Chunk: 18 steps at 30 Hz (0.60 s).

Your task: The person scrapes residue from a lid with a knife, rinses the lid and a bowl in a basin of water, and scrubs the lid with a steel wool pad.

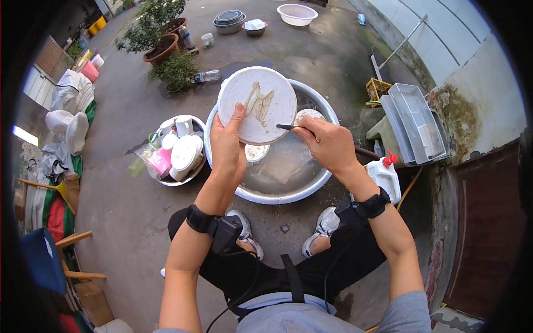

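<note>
My left hand (229, 141) grips a round white lid (282, 102) by its near left edge, thumb on the face. A tan, crusty residue (260, 105) marks the middle of that face. Between the closed fingers of my right hand (334, 145) is a small dark blade (286, 126), its tip at the lid's lower right; the handle is hidden in the fist. Below both hands sits a wide metal basin (288, 197) of cloudy water. In it, partly covered by the lid and my hand, are a white round piece (256, 152) and another white round piece (308, 115).
Left of the basin, a metal bowl (180, 181) holds white containers and pink plastic. A white jug (387, 180) with a red cap stands at right, near clear plastic bins (413, 119). Potted plants (161, 47) and more basins (298, 15) are farther off.
</note>
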Motion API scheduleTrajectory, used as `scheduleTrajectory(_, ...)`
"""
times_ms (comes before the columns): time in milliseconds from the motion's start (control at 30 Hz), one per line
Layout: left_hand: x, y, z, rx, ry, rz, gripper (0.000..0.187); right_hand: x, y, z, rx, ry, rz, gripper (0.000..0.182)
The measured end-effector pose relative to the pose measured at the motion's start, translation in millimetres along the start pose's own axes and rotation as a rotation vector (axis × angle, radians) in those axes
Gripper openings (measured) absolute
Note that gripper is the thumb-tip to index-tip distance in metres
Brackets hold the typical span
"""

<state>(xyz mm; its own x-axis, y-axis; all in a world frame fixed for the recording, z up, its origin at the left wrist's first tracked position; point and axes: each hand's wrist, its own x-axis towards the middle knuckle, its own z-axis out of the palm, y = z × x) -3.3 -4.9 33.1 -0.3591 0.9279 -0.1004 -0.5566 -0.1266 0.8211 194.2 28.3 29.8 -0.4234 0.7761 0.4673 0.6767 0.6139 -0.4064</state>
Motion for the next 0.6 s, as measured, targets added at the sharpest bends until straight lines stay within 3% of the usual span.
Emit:
scheduleTrajectory(100, 1.1, 1.5, -1.5, -0.006, 0.002, 0.005, 0.043, -0.6, -0.1, 1.1, 0.025, 0.019, -0.091, 0.016)
scheduleTrajectory(200, 1.6, 2.3, -2.3, -0.009, 0.005, 0.009, 0.044, 1.8, 1.3, -2.0, -0.041, 0.007, 0.044, 0.016)
scheduleTrajectory(267, 1.5, 3.2, -2.2, -0.012, 0.013, 0.013, 0.045, -1.8, 0.4, 4.6, -0.022, 0.050, -0.090, 0.019)
scheduleTrajectory(367, -1.5, 5.0, 0.7, -0.002, 0.029, 0.003, 0.045, -2.2, -6.1, 7.3, 0.030, 0.054, -0.130, 0.020)
scheduleTrajectory(467, -3.5, 6.0, 3.5, -0.013, 0.001, 0.005, 0.046, 0.9, -4.3, 2.7, -0.019, 0.032, -0.015, 0.019)
scheduleTrajectory(600, -1.9, 1.2, 4.9, -0.036, 0.038, -0.005, 0.037, -0.7, -14.2, 9.8, 0.007, 0.053, -0.125, 0.019)
